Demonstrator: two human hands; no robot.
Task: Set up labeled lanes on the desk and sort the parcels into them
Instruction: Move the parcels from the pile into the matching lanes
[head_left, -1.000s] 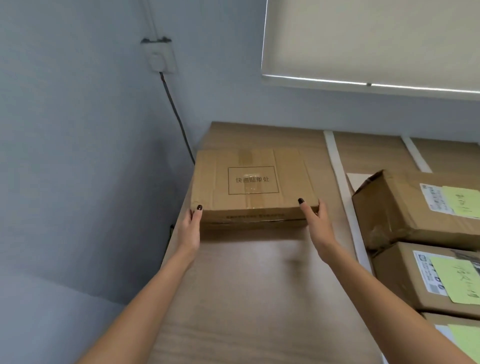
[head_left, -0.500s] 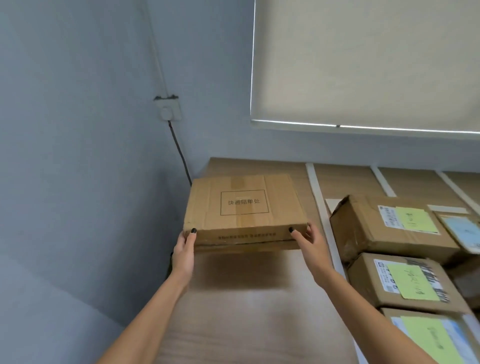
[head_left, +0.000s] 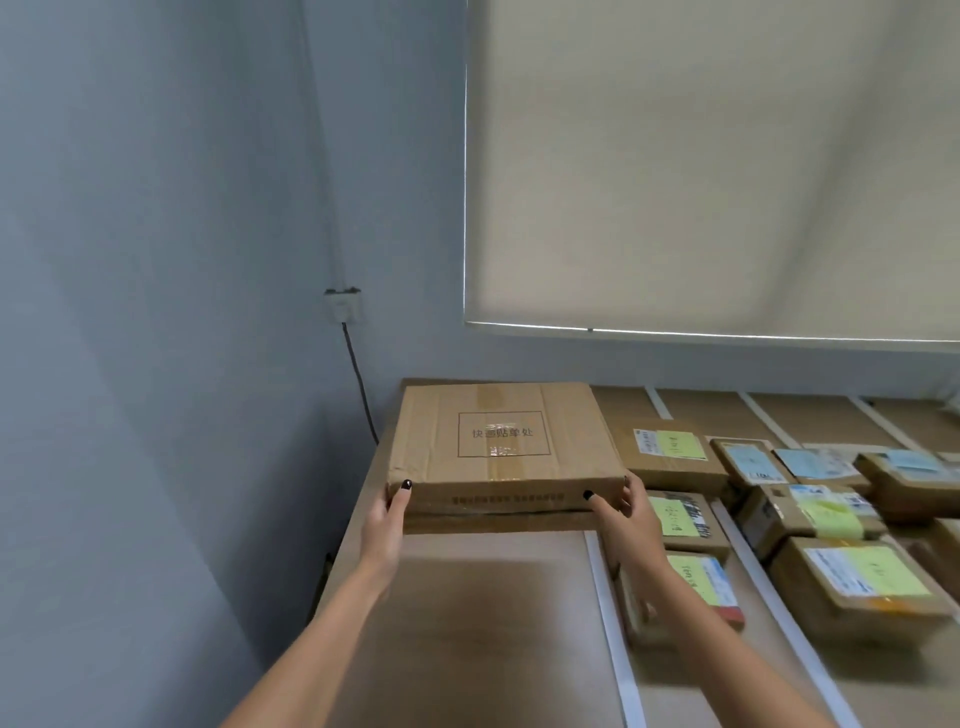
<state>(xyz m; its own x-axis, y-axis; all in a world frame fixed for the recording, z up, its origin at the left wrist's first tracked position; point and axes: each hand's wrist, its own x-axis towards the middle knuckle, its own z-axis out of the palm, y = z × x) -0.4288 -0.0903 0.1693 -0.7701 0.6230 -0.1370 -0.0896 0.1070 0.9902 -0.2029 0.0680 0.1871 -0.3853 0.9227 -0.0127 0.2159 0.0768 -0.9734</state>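
Observation:
A flat brown cardboard parcel (head_left: 501, 441) with a printed square on top is held in the air above the left lane of the wooden desk (head_left: 478, 623). My left hand (head_left: 387, 525) grips its near left corner, thumb on top. My right hand (head_left: 626, 519) grips its near right corner, fingers curled round the side. White tape strips (head_left: 605, 613) mark lanes across the desk. Several parcels with yellow notes (head_left: 675, 447) fill the lane to the right, and parcels with blue notes (head_left: 748, 460) lie beyond.
A grey wall (head_left: 156, 364) runs along the desk's left edge, with a socket (head_left: 343, 305) and a black cable (head_left: 361, 395) dropping behind the desk. A cream roller blind (head_left: 701, 166) hangs over the back. More parcels (head_left: 852, 582) crowd the right lanes.
Both hands have lifted the flat parcel off the desk and raised it. My view has swung up and right, showing more lanes and parcels.

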